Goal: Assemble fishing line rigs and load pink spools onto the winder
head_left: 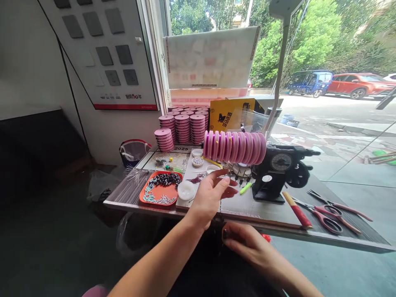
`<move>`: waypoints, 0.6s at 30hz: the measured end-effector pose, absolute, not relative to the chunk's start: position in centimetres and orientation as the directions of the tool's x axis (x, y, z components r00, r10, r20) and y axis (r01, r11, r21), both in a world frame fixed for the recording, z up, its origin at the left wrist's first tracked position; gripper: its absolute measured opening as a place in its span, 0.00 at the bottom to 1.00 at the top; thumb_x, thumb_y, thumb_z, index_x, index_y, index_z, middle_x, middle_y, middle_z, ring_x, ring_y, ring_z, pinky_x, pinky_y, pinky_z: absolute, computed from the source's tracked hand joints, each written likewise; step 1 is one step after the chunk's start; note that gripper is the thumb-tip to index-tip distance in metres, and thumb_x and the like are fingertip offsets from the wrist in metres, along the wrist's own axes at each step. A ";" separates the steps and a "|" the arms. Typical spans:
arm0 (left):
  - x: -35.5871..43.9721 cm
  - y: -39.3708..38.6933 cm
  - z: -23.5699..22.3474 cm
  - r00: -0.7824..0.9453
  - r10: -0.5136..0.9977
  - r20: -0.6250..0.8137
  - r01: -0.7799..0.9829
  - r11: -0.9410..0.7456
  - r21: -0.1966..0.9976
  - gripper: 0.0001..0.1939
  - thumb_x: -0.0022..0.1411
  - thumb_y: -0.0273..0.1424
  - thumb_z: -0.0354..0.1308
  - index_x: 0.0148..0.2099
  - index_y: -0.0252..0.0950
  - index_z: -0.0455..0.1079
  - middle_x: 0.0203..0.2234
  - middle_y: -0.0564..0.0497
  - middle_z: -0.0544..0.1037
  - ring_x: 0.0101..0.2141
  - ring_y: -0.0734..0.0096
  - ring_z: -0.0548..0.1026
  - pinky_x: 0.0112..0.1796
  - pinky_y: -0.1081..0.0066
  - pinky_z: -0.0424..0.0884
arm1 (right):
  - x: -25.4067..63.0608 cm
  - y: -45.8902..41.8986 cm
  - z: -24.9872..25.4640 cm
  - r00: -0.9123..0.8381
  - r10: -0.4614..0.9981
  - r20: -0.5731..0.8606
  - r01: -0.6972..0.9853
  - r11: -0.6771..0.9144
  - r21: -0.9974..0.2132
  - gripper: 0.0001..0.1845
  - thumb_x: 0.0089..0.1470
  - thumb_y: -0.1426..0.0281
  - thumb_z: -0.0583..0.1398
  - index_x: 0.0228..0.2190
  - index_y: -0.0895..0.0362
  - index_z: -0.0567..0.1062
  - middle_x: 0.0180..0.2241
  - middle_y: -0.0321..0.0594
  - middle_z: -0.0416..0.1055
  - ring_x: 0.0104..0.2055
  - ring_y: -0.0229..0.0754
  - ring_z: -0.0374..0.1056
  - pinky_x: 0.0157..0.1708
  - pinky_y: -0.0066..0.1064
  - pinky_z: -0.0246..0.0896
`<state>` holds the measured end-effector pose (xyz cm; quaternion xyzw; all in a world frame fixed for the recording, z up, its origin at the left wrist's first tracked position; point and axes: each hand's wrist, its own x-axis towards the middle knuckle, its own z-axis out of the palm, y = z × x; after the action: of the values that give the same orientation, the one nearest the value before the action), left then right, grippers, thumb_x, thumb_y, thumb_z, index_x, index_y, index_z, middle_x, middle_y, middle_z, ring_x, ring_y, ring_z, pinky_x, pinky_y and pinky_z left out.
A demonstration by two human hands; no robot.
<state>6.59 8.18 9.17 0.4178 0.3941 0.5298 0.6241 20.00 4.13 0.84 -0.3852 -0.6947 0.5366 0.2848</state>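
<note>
1. The desk (122, 198) is spanning the middle of the frame, from left of centre to the lower right.
2. The black machine (265, 190) is standing right of centre, carrying a row of pink spools (235, 147) that is lying just above and beyond the fingers of the left hand.
3. The left hand (213, 192) is reaching over the front edge, centre frame, its fingers loosely apart; whether thumb and forefinger are gripping anything, I cannot tell.
4. The right hand (247, 241) is curling its fingers below the front edge, lower centre; its fingertips are meeting a dark patch, and I cannot tell whether they are clamping it.
5. The orange tray (163, 192), holding beads, is sitting left of the left hand.
6. The white dish (186, 190) is resting between tray and left hand.
7. The thin dark strand (220, 206) is hanging just beneath the left hand's palm, above and slightly left of the right hand.
</note>
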 end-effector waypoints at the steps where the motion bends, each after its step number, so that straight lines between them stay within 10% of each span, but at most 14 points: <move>1: 7.1 8.6 9.4 0.134 0.988 -0.071 -0.379 0.118 0.918 0.08 0.57 0.28 0.53 0.40 0.32 0.67 0.23 0.51 0.75 0.23 0.75 0.73 0.31 0.72 0.69 | 20.1 4.3 0.6 -0.527 0.850 0.004 0.276 0.175 -0.945 0.08 0.53 0.65 0.55 0.29 0.57 0.67 0.27 0.36 0.62 0.31 0.41 0.58 0.31 0.28 0.54; 7: 7.9 9.1 9.3 0.126 0.989 -0.081 -0.457 0.131 0.880 0.07 0.50 0.30 0.60 0.27 0.32 0.66 0.16 0.55 0.73 0.16 0.80 0.69 0.21 0.78 0.66 | 21.5 6.9 3.1 -0.428 0.892 0.147 0.333 0.306 -0.892 0.08 0.52 0.66 0.55 0.27 0.58 0.68 0.24 0.36 0.64 0.27 0.39 0.58 0.28 0.29 0.53; 18: 6.7 7.5 8.5 0.190 0.975 -0.118 -0.390 0.185 0.902 0.10 0.51 0.35 0.60 0.27 0.32 0.67 0.18 0.54 0.72 0.19 0.80 0.70 0.24 0.78 0.67 | 18.7 11.3 8.2 -0.297 0.945 0.136 -0.275 0.052 -0.960 0.15 0.43 0.61 0.64 0.23 0.59 0.68 0.17 0.30 0.58 0.18 0.31 0.50 0.18 0.24 0.43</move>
<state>6.66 7.48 8.55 0.3839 0.3806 0.5101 0.6690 18.75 11.32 8.18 -0.3187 -0.5257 0.6102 0.4997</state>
